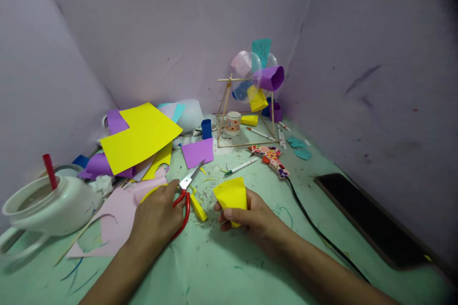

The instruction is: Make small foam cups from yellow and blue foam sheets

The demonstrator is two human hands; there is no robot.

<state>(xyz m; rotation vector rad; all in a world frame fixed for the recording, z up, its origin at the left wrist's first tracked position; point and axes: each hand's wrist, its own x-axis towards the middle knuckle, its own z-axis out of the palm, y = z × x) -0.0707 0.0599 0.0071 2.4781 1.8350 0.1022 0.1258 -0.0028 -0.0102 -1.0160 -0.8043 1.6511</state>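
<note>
My left hand [157,212] is closed at the red handles of the scissors [187,182], whose blades point away from me and lie slightly apart. Part of one handle is hidden behind my fingers. In my right hand [246,212] is a yellow foam sheet piece [232,193], curved and pinched between thumb and fingers. Between the hands, a narrow yellow strip [198,208] lies on the green tabletop [229,267]. Just beyond the scissors' tips is a purple foam piece [198,152], and a marker with a green tip [241,167] lies to its right.
A stick frame [246,144] carries a wheel of clear discs [247,76] with coloured cups. A patterned glue gun [274,158] trails a black cord [315,226]. At right lies a phone [368,219]; at left, a white pot [60,205] and yellow sheets [141,136].
</note>
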